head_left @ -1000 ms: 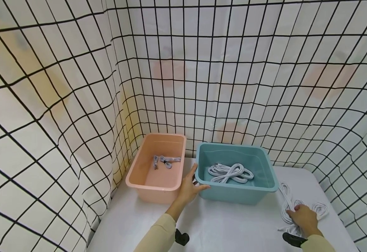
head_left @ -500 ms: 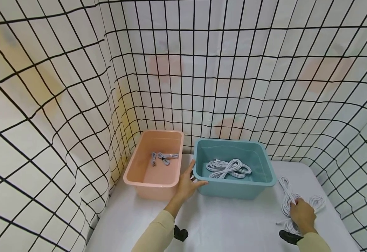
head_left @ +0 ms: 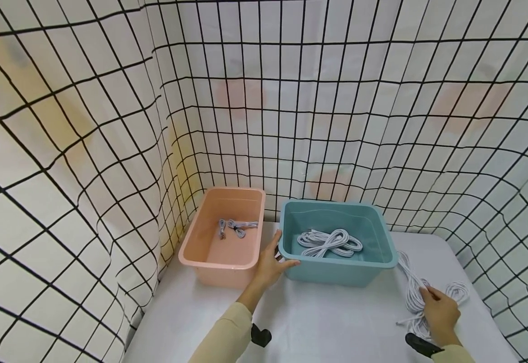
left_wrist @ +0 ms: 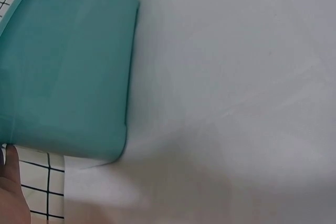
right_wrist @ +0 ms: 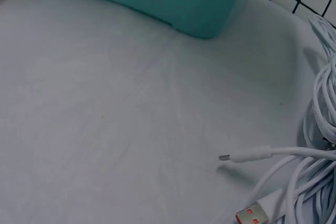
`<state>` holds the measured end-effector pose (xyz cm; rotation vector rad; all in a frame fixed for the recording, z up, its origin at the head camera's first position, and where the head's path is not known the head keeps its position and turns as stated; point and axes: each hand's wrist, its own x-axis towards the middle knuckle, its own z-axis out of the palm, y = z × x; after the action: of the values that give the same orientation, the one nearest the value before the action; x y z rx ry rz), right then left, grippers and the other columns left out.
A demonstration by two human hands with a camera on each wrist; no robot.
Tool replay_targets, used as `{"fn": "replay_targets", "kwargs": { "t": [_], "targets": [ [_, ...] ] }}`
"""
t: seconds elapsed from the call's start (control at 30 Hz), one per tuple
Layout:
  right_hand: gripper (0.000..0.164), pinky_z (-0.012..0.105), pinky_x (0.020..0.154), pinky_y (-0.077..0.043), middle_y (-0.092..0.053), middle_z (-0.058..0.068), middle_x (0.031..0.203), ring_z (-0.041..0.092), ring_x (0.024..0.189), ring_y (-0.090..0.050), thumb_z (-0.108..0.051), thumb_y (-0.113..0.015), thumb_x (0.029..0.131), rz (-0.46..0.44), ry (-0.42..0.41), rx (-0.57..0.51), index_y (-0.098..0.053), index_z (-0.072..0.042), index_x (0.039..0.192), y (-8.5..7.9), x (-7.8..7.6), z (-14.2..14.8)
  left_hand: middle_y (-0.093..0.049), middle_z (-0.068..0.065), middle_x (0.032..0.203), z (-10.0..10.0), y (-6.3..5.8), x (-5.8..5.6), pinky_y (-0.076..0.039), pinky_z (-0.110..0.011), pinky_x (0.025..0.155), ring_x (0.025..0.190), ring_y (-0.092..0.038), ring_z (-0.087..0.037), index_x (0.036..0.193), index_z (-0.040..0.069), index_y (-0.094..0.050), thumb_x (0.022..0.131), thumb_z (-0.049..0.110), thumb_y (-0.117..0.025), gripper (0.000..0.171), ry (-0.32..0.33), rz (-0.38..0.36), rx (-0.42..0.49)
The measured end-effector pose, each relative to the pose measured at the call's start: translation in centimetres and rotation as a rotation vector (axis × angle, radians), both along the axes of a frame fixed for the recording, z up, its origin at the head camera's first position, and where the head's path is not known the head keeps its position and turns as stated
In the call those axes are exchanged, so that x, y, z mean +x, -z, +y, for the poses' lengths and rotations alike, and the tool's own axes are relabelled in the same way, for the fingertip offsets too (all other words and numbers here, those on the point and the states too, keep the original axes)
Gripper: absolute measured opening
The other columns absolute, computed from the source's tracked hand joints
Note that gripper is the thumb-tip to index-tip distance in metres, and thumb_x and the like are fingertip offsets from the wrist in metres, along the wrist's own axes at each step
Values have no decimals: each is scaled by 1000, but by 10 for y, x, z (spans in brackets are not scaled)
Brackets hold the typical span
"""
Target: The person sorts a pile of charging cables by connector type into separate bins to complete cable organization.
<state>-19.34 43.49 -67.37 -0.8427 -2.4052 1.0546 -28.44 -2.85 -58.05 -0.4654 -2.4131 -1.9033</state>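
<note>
In the head view my left hand (head_left: 268, 267) spreads at the near left corner of a teal bin (head_left: 336, 275), thumb along the front near the rim, fingers on the left side. Its thumb shows touching the bin in the left wrist view. At right, my right hand (head_left: 441, 310) pinches a bundled white charging cable (head_left: 411, 287) lying on the table. Beneath it sits another white cable (head_left: 420, 325); its USB plug (right_wrist: 253, 214) and smaller plug (right_wrist: 247, 156) show in the right wrist view, where the hand is out of sight. A coiled cable (head_left: 458, 291) lies right of the hand.
Coiled white cables (head_left: 332, 243) lie inside the teal bin. A peach bin (head_left: 223, 275) stands to its left with thin grey cables (head_left: 239, 228) in it. Black netting (head_left: 327, 126) over white sheeting surrounds the white table (head_left: 318, 322).
My right hand now pinches the cable bundle, which has shifted slightly up and left towards the teal bin. The left hand stays at the bin's corner. The head view has tilted a little.
</note>
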Motion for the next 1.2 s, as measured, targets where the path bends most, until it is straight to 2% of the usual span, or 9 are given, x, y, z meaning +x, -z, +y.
{"fn": "replay_targets", "kwargs": {
  "t": [0.33,0.43,0.53,0.63,0.67,0.77,0.87,1.0,1.2],
  "targets": [
    [56,58,115,-33,-55,27,142,49,139,-41,-44,-62,102,-54,28,-214,-62,0,137,-27,-4,14,-29,-10,166,3,0,0,-47,-40,107,144,-42,-35,166,10,-22,80,15,-91,110,-7,-32,-4],
    [53,54,115,-36,-69,13,128,44,138,-44,-44,-66,100,-46,42,-255,-67,-3,134,-37,-5,19,-28,-10,167,3,-1,0,-47,-40,108,144,-42,-35,166,10,-22,80,15,-91,110,-6,-30,-3],
    [48,47,115,-39,-69,-10,105,39,138,-45,-45,-70,98,-31,57,-300,-71,-10,131,-47,-5,24,-29,-10,167,4,-1,-1,-47,-39,107,143,-42,-34,166,9,-22,80,16,-90,110,-3,-21,-6],
    [42,27,105,-46,-61,-27,90,29,135,-49,-45,-72,97,-14,51,-315,-74,-17,129,-55,-4,30,-29,-13,166,4,0,-1,-48,-37,106,143,-43,-35,165,7,-22,80,16,-90,109,1,-8,-8],
    [37,23,95,-50,-59,-29,86,27,128,-54,-44,-72,97,-12,44,-318,-76,-23,126,-58,-4,33,-30,-13,166,4,0,-1,-48,-37,106,142,-43,-36,165,7,-22,80,16,-90,109,2,-7,-9],
    [24,11,70,-46,-55,-35,80,12,105,-56,-44,-72,97,-1,13,-311,-80,-32,117,-67,-3,41,-31,-14,165,4,1,-1,-48,-36,105,142,-44,-36,165,7,-21,80,16,-91,110,1,-11,-14],
    [29,8,65,-45,-56,-35,84,3,99,-53,-45,-72,97,7,-23,-300,-78,-30,121,-77,-4,48,-31,-12,165,3,0,0,-48,-35,106,142,-43,-34,166,10,-22,79,16,-91,111,-5,-27,-11],
    [51,4,69,-44,-57,-34,94,1,110,-54,-46,-71,97,30,-64,-327,-66,-17,138,-96,-6,52,-30,-11,166,2,1,0,-47,-35,107,143,-42,-34,166,12,-21,79,15,-91,111,-5,-36,1],
    [45,3,67,-46,-55,-37,89,-13,88,-49,-42,-73,97,88,-190,-301,-71,-16,134,-124,-10,53,-29,-11,166,2,2,0,-47,-37,107,143,-41,-36,166,11,-21,80,14,-90,110,2,-32,7]
  ]
}}
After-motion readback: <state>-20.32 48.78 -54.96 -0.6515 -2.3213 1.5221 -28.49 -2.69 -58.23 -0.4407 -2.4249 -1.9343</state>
